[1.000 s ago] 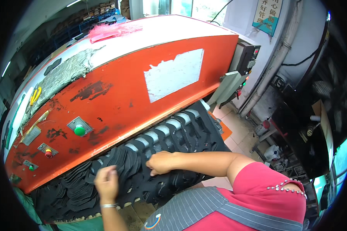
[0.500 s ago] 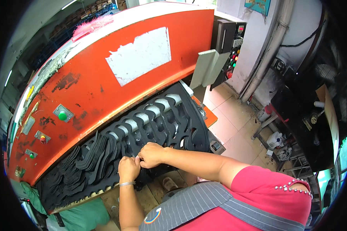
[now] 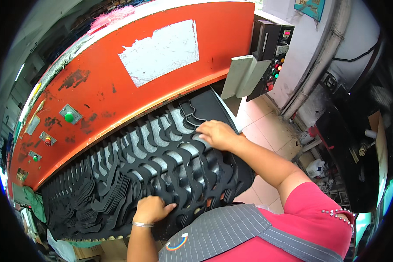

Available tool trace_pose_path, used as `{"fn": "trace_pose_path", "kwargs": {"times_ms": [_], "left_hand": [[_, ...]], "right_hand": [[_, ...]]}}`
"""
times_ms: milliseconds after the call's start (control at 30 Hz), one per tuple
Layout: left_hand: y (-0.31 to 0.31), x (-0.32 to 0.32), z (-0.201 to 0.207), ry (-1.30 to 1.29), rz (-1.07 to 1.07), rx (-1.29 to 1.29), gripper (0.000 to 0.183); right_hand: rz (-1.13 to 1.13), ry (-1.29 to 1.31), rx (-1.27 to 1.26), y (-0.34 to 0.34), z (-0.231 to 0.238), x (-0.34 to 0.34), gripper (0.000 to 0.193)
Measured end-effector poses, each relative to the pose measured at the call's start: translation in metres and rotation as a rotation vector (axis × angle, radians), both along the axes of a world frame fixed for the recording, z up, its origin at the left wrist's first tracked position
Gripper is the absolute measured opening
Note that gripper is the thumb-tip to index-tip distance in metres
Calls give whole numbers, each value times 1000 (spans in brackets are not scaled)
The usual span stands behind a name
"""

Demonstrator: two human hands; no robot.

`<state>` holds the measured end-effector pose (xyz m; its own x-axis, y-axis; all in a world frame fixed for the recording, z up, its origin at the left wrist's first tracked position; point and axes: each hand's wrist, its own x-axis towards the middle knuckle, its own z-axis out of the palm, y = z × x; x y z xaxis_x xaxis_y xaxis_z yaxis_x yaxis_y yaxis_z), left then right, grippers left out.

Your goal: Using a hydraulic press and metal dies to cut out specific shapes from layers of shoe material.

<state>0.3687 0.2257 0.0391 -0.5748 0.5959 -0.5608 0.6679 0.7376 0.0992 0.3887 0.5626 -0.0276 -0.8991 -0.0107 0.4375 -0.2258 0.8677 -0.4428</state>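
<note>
Here, we handle the black, flexible sheet with rows of curved openings (image 3: 166, 151), which lies lengthwise in front of the orange-red metal machine housing (image 3: 218, 48). Our bare right hand (image 3: 214, 133) is over its far right part, fingers bent downward, just beside the thin black open-outlined frame (image 3: 190, 114). We cannot tell whether those fingertips touch the frame or pinch the sheet. Our bare left hand (image 3: 152, 208) is at the near edge, loosely curled, thumb spread to the right; whether it grasps the edge is hidden.

We judge the step in hand to be two-handed adjustment at the sheet. To do it well, we should press on the broad bands rather than hook fingers into openings, since the narrow webs could stretch or tear. We should steady the near edge before shifting anything on the far side. We should treat the frame's rim as possibly sharp and leave the layered black curved flat pieces (image 3: 113, 192) at the left undisturbed. Both hands should be well clear of the housing before anyone presses its round green push-button (image 3: 69, 117).
</note>
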Motion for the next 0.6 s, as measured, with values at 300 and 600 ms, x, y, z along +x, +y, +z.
{"fn": "trace_pose_path", "kwargs": {"times_ms": [300, 600], "left_hand": [[167, -65, -60, 134, -256, 1079, 10], [188, -70, -83, -2, -287, 933, 20]], "right_hand": [[-4, -234, 252, 8, -19, 5, 11], [4, -106, 102, 9, -32, 36, 5]]}}
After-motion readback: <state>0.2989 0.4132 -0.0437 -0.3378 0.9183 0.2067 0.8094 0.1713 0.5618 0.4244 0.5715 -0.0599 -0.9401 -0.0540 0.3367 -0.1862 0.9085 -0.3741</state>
